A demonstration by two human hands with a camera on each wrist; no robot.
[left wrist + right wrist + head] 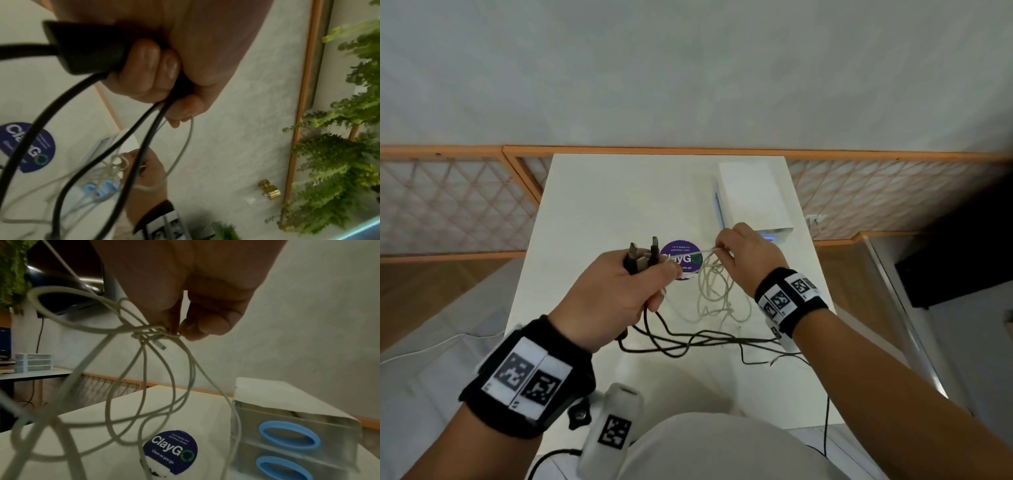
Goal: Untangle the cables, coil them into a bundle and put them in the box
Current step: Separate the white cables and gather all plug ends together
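In the head view, the left hand [616, 291] grips the black plug [640, 260] and its black cable [688, 339], which trails loose over the table [592, 205]. The right hand [746, 253] pinches the white cable [712, 291], a knotted mess. The box [753, 195] stands just behind.

In the left wrist view, the fingers [148, 65] are curled round the black strands.

In the right wrist view, the fingertips [205, 327] pinch the white knot [152, 334]. Untangling seems only at its beginning; coiling and boxing remain.

White table [599, 205], round purple ClayGo sticker [170, 451] on it, wooden lattice screen [448, 202] behind — leafy plants [337, 146], brass fitting [269, 189]
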